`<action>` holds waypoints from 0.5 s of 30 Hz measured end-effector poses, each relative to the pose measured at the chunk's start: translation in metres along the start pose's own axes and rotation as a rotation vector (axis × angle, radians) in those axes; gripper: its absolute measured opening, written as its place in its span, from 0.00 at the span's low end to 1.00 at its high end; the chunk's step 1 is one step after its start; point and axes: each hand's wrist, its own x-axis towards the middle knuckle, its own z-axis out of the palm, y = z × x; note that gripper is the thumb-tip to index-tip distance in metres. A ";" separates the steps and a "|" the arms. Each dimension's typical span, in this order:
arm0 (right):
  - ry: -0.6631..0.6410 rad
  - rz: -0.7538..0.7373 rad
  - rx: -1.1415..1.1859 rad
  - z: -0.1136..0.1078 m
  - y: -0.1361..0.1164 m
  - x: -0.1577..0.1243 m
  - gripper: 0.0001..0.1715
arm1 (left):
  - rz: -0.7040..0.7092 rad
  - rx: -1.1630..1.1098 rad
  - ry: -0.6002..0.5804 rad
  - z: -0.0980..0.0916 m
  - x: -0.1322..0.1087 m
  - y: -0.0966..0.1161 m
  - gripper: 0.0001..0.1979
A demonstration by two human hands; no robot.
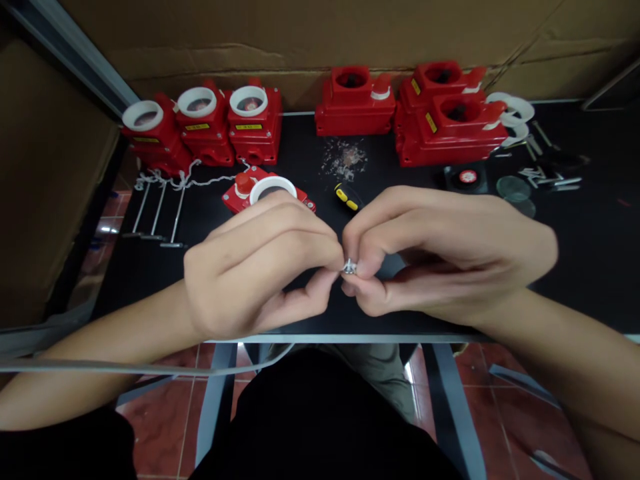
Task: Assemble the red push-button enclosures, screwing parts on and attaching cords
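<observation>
Both my hands meet over the front of the black table, fingertips nearly touching. Between them is a small shiny metal piece [349, 267], too small and partly covered for me to name its kind. My right hand [440, 247] pinches it between thumb and fingers. My left hand [270, 267] is closed in a pinch at its left side, and the fingertips hide what they grip. Just behind my left hand lies a red housing cover [241, 190] with a white ring [274, 181], partly hidden by the knuckles.
Red boxes with white rings [200, 127] stand back left; more red boxes [357, 110] stand back centre and right. Small T-shaped metal rods [176, 217] with white string lie left. Debris [347, 159], a yellow-black tool [345, 197], glass discs [514, 188] and white rings [515, 110] lie around.
</observation>
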 end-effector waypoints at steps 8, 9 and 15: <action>0.090 0.004 0.084 0.009 0.000 0.000 0.16 | -0.040 0.046 0.023 0.004 -0.004 -0.001 0.04; 0.092 0.015 0.088 0.009 -0.001 0.001 0.16 | -0.033 0.053 0.027 0.005 -0.004 -0.001 0.05; 0.013 -0.014 0.051 0.000 0.003 0.004 0.10 | 0.010 0.031 0.022 0.003 -0.001 -0.001 0.07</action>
